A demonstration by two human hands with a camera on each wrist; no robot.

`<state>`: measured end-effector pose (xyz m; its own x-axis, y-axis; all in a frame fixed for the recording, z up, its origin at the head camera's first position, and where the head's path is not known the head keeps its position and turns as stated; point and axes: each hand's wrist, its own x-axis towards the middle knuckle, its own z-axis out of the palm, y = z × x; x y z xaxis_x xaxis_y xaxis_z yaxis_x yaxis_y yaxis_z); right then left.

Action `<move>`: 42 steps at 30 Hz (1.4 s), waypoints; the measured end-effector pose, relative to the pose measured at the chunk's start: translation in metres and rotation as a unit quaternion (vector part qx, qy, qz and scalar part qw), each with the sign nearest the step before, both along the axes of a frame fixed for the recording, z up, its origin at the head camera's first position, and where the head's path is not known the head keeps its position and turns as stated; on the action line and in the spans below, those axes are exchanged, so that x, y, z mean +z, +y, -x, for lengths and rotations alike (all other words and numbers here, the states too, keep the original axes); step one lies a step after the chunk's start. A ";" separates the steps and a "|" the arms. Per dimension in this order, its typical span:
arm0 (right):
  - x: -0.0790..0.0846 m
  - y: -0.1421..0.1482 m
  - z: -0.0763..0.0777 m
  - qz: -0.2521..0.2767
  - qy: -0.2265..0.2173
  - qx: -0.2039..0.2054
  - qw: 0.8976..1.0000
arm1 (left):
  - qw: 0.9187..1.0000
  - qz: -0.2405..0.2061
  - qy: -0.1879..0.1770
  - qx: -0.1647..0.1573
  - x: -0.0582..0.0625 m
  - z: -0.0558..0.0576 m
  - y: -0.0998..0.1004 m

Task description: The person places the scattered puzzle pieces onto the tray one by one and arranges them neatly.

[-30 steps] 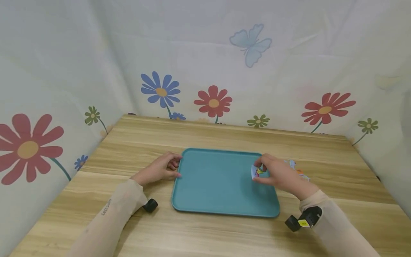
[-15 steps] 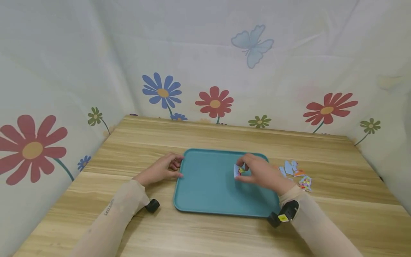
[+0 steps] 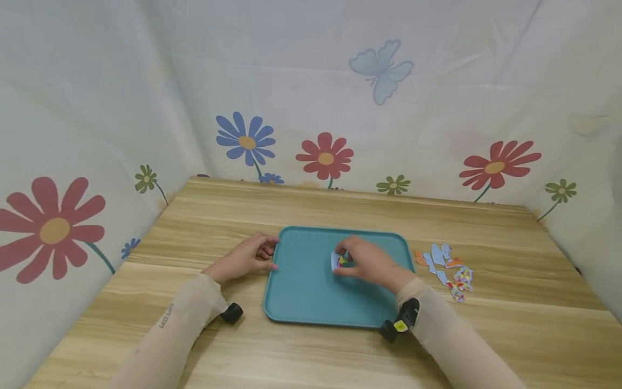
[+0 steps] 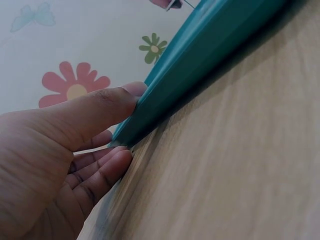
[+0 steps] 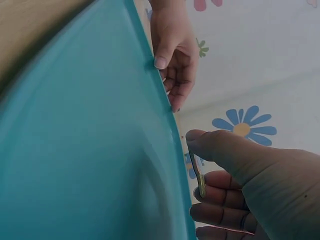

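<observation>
My right hand (image 3: 371, 263) pinches a small light-blue puzzle piece with a colourful print (image 3: 335, 261) between thumb and fingers. It is over the middle of the teal tray (image 3: 306, 292). In the right wrist view, the puzzle piece (image 5: 196, 172) shows edge-on, thin, with the thumb on one side and the fingers on the other. My left hand (image 3: 248, 258) holds the tray's left edge. Its thumb lies on the rim in the left wrist view, with the other fingers (image 4: 107, 175) low against the tray's side.
Several loose puzzle pieces, light blue, orange and multicoloured, lie right of the tray, among them a multicoloured piece (image 3: 463, 278). The wooden table (image 3: 291, 356) ends at the back against a fabric wall (image 3: 291, 70) printed with flowers. Another wall stands on each side.
My right hand has moved left with the puzzle piece, from the tray's right edge to its middle. The loose pieces at right have come into full view. My left hand stays put.
</observation>
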<state>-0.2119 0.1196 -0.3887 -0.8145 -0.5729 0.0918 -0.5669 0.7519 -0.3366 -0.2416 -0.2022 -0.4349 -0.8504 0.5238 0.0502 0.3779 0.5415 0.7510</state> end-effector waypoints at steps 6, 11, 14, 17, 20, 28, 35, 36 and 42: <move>-0.004 -0.014 0.003 -0.005 -0.009 -0.005 1.000 | 1.000 0.000 -0.001 0.004 0.001 -0.001 0.001; -0.006 -0.022 0.006 -0.009 -0.006 0.002 1.000 | 1.000 0.004 0.006 0.005 0.002 -0.002 0.000; -0.008 -0.026 0.008 -0.015 -0.003 0.008 1.000 | 1.000 0.008 0.006 0.005 0.003 -0.003 0.000; -0.011 -0.030 0.010 -0.021 -0.004 0.010 1.000 | 1.000 0.007 0.001 0.004 0.004 -0.003 0.001; -0.014 -0.033 0.012 -0.029 -0.002 0.012 0.999 | 1.000 0.001 -0.004 0.004 0.005 -0.003 0.002; -0.015 -0.039 0.012 -0.048 0.008 0.013 0.999 | 1.000 -0.001 -0.005 0.001 0.002 -0.002 0.000; -0.013 -0.037 0.009 -0.046 0.001 0.013 0.999 | 1.000 -0.004 -0.003 -0.001 -0.001 -0.001 0.000; -0.012 -0.037 0.009 -0.044 0.000 0.013 0.999 | 1.000 -0.004 -0.002 0.000 -0.002 -0.001 0.000; -0.003 -0.029 0.009 -0.029 0.005 0.005 1.000 | 1.000 0.001 0.000 0.004 -0.001 0.000 0.000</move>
<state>-0.2208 0.0905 -0.3915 -0.8084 -0.5849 0.0663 -0.5769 0.7647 -0.2870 -0.2419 -0.2020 -0.4358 -0.8549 0.5165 0.0485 0.3728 0.5465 0.7499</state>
